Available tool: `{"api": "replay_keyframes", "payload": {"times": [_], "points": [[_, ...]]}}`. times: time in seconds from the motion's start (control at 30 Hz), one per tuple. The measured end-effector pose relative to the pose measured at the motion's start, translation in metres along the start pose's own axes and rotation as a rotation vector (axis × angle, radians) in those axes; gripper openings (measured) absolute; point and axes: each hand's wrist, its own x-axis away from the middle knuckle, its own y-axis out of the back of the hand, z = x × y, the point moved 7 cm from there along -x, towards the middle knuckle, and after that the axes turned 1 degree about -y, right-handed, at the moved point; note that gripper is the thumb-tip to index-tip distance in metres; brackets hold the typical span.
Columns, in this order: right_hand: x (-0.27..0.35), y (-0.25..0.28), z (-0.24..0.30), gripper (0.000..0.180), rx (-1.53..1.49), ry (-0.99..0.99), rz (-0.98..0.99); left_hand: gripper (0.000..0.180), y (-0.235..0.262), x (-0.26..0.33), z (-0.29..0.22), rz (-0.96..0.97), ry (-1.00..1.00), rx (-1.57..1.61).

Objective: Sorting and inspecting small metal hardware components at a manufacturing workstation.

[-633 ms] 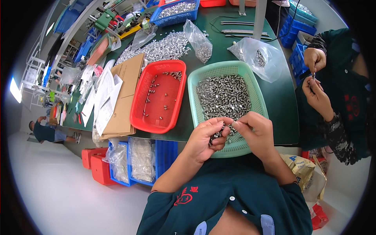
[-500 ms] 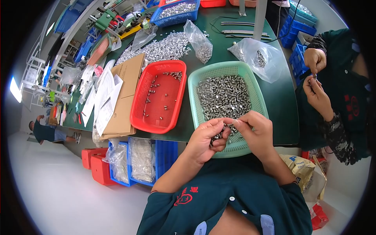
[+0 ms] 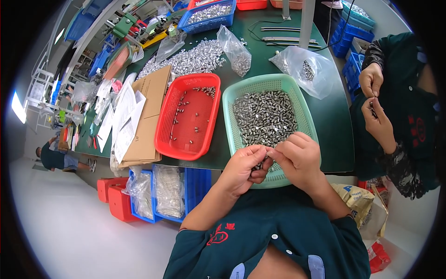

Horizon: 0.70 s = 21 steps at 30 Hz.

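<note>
Over the near rim of a pale green mesh basket (image 3: pixel 306 109), my two hands meet at the fingertips. My left hand (image 3: pixel 242 171) is closed around several small dark metal fittings, which show between its curled fingers. Its thumb and forefinger are pinched together at the tips. My right hand (image 3: pixel 298 157) is closed too, its thumb and forefinger pinching against the left fingertips; what they hold is hidden. Behind the hands, a heap of small cylindrical metal fittings (image 3: pixel 265 114) lies in the green basket.
Left of it stands a red mesh basket (image 3: pixel 197 132) with scattered fittings, beside cardboard (image 3: pixel 148 102) and papers. Farther back are a pile of silvery parts (image 3: pixel 200 56), plastic bags (image 3: pixel 309 69) and a metal post (image 3: pixel 307 28). At right, a co-worker's hands (image 3: pixel 374 100) handle small parts.
My right hand has shifted slightly left, and its fingers have closed in on the left fingertips. The thin piece seen between the hands is now hidden. The co-worker's upper hand has moved down.
</note>
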Motion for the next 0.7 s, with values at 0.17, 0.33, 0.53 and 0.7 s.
{"api": "replay_keyframes", "payload": {"times": [0.17, 0.33, 0.53, 0.7], "points": [[-0.001, -0.006, -0.007, 0.014, -0.121, 0.013, -0.002, 0.026, -0.007, -0.001, 0.004, 0.041, 0.077, -0.013], [0.013, -0.017, -0.022, 0.011, -0.358, -0.292, -0.021, 0.029, -0.005, -0.005, 0.004, 0.031, 0.057, 0.063], [0.023, 0.007, -0.039, 0.011, -0.401, -0.457, -0.227, 0.034, -0.003, -0.004, 0.004, -0.021, 0.056, 0.021], [0.018, 0.017, -0.027, 0.011, -0.279, -0.348, -0.208, 0.047, 0.008, -0.004, 0.002, -0.102, 0.041, 0.008]]}}
